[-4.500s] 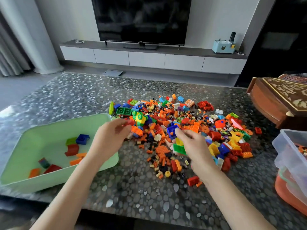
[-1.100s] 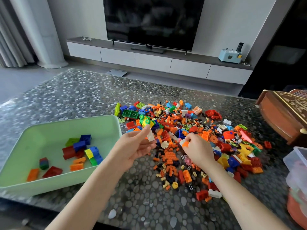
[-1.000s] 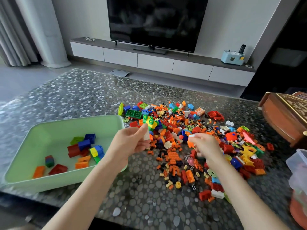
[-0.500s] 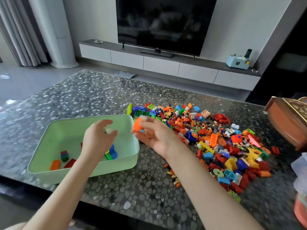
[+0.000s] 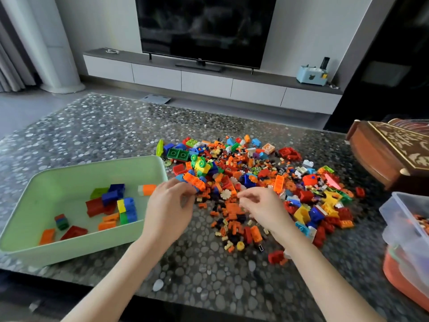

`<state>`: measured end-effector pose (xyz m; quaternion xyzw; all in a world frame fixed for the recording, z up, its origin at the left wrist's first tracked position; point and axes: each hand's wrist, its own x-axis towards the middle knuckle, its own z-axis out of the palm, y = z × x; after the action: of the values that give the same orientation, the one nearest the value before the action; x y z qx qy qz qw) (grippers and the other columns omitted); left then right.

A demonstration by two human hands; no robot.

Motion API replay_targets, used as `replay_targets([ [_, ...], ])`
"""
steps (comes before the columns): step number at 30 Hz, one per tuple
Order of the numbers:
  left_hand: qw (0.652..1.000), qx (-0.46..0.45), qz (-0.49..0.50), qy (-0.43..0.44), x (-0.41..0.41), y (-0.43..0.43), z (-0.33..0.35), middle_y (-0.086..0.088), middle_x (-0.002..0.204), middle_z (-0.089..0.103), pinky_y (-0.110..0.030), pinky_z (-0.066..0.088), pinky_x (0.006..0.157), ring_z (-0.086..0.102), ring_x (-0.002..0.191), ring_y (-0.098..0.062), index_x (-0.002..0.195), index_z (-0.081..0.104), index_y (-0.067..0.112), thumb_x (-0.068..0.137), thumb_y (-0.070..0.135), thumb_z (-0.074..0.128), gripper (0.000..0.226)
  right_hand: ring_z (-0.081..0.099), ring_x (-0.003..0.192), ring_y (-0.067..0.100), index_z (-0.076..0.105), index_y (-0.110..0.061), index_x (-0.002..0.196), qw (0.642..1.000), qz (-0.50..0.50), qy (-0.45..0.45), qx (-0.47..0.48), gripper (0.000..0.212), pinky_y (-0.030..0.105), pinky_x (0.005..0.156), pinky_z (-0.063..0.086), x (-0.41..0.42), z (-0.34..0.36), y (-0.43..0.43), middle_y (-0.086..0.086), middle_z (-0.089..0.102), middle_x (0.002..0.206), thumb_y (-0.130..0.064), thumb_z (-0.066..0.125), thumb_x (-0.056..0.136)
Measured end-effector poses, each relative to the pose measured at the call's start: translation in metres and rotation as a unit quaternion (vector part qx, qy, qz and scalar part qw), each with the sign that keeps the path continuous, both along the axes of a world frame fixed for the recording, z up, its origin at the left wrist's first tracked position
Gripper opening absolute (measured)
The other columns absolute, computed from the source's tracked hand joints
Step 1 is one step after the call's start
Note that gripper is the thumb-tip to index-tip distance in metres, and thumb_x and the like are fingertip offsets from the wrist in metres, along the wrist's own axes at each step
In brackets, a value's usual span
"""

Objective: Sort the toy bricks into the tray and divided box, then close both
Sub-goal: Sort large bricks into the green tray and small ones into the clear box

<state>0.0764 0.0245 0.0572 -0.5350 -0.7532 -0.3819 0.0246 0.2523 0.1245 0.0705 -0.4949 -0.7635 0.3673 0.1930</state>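
**Two hands returning to the brick pile beside the green tray**

One pale green plastic tray (image 5: 69,249) is sitting on the left of the speckled pebble-patterned tabletop (image 5: 104,135), its near wall lying close to the tabletop's near edge. It is holding about a dozen large brick pieces, several of them joined. An orange-and-white brick (image 5: 147,189) is lying alone near its right wall.

One loose pile of multicoloured toy bricks (image 5: 267,182) is spreading across the middle of the tabletop, its left fringe nearly touching the tray's far right corner.

One clear plastic divided box (image 5: 404,219) is standing at the right edge, well apart from the tray, with an orange plastic piece (image 5: 399,273) showing beneath it. One carved wooden box (image 5: 390,154) is lying behind it.

The left hand (image 5: 167,210) is hovering just right of the tray, its fingers curling against a long orange brick (image 5: 193,181) at the pile's edge; whether they are gripping it cannot be told. The right hand (image 5: 262,210) is hanging over the pile's centre, fingers loosely bent and holding nothing visible.

Open surface is showing beyond the tray and pile up to the far edge, and also between the two forearms in front of the pile.

Half a second earlier both hands were over the tray, the right one pinching an orange piece. Now both are working at the pile, and the orange-and-white brick is resting inside the tray.
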Motion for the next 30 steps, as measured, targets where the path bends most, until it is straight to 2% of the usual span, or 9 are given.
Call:
replay_targets([
  [5, 0.974, -0.108, -0.177, 0.086, 0.049, 0.019, -0.019, 0.009, 0.109, 0.06, -0.021, 0.036, 0.087, 0.049, 0.103, -0.014, 0.116, 0.065, 0.028, 0.09, 0.039, 0.056, 0.029, 0.053, 0.104, 0.012, 0.052, -0.03, 0.131, 0.96, 0.123, -0.245, 0.056, 0.052, 0.02, 0.077, 0.041, 0.05, -0.024, 0.003, -0.008, 0.055, 0.114, -0.042, 0.068, 0.083],
  [10, 0.947, -0.214, -0.178, 0.163, 0.081, 0.037, -0.032, -0.001, 0.111, 0.052, -0.028, 0.039, 0.086, 0.045, 0.102, -0.022, 0.118, 0.059, 0.024, 0.084, 0.055, 0.056, 0.046, 0.049, 0.115, 0.015, 0.052, -0.027, 0.129, 0.967, 0.126, -0.199, 0.093, 0.047, 0.027, 0.092, 0.041, 0.054, -0.037, -0.002, -0.006, 0.054, 0.122, -0.034, 0.068, 0.084],
  [15, 0.949, -0.24, -0.168, 0.119, 0.088, 0.047, -0.043, 0.0, 0.108, 0.049, -0.028, 0.039, 0.087, 0.043, 0.104, -0.021, 0.113, 0.06, 0.025, 0.084, 0.048, 0.06, 0.037, 0.064, 0.084, 0.012, 0.059, -0.017, 0.101, 0.996, -0.038, 0.047, -0.069, 0.023, 0.027, 0.076, 0.054, 0.081, -0.032, 0.01, -0.002, 0.066, 0.096, -0.027, 0.071, 0.083],
  [19, 0.963, -0.199, -0.15, -0.103, 0.087, 0.049, -0.035, 0.007, 0.096, 0.056, -0.02, 0.042, 0.075, 0.054, 0.09, -0.012, 0.101, 0.061, 0.02, 0.087, 0.035, 0.062, 0.021, 0.067, 0.084, 0.032, 0.055, -0.001, 0.111, 0.789, -0.118, 0.459, -0.391, 0.034, 0.039, 0.071, 0.059, 0.114, -0.024, 0.005, 0.023, 0.065, 0.097, 0.013, 0.048, 0.081],
  [22, 0.777, -0.158, -0.106, -0.6, 0.091, 0.047, -0.017, -0.009, 0.086, 0.064, -0.024, 0.049, 0.059, 0.063, 0.073, -0.019, 0.1, 0.058, 0.005, 0.092, 0.008, 0.051, 0.012, 0.063, 0.073, 0.025, 0.058, -0.001, 0.107, 0.741, -0.135, 0.498, -0.429, 0.047, 0.033, 0.059, 0.056, 0.13, -0.026, -0.005, 0.017, 0.063, 0.084, 0.009, 0.061, 0.061],
  [23, 0.696, -0.145, -0.097, -0.697, 0.094, 0.044, -0.013, -0.014, 0.084, 0.062, -0.023, 0.049, 0.052, 0.064, 0.071, -0.023, 0.095, 0.056, 0.001, 0.091, 0.0, 0.045, 0.011, 0.059, 0.066, 0.019, 0.059, -0.002, 0.104, 0.786, -0.152, 0.45, -0.396, 0.036, 0.028, 0.055, 0.051, 0.132, -0.029, -0.007, 0.011, 0.06, 0.077, 0.006, 0.062, 0.069],
  [25, 0.648, -0.169, -0.093, -0.737, 0.104, 0.041, -0.01, -0.017, 0.083, 0.058, -0.021, 0.047, 0.045, 0.062, 0.067, -0.023, 0.088, 0.053, 0.001, 0.086, -0.006, 0.041, 0.014, 0.052, 0.06, 0.01, 0.066, -0.011, 0.094, 0.933, -0.179, 0.231, -0.208, 0.009, 0.02, 0.053, 0.041, 0.136, -0.037, -0.011, -0.003, 0.057, 0.068, -0.007, 0.061, 0.087],
  [27, 0.726, -0.231, -0.115, -0.638, 0.118, 0.039, -0.013, -0.008, 0.079, 0.054, -0.02, 0.041, 0.049, 0.055, 0.063, -0.015, 0.09, 0.055, 0.003, 0.086, 0.001, 0.049, 0.008, 0.054, 0.065, 0.005, 0.068, -0.027, 0.085, 0.992, -0.121, 0.006, 0.042, 0.003, 0.017, 0.057, 0.041, 0.14, -0.045, -0.012, -0.011, 0.059, 0.069, -0.024, 0.067, 0.086],
  [30, 0.906, -0.313, -0.179, -0.22, 0.136, 0.035, -0.027, 0.007, 0.084, 0.051, -0.017, 0.032, 0.054, 0.047, 0.071, -0.008, 0.096, 0.058, 0.017, 0.083, 0.03, 0.065, 0.02, 0.054, 0.071, 0.005, 0.065, -0.039, 0.103, 0.983, 0.0, -0.131, 0.127, 0.017, 0.017, 0.06, 0.042, 0.136, -0.05, -0.012, -0.011, 0.055, 0.075, -0.037, 0.065, 0.086],
])
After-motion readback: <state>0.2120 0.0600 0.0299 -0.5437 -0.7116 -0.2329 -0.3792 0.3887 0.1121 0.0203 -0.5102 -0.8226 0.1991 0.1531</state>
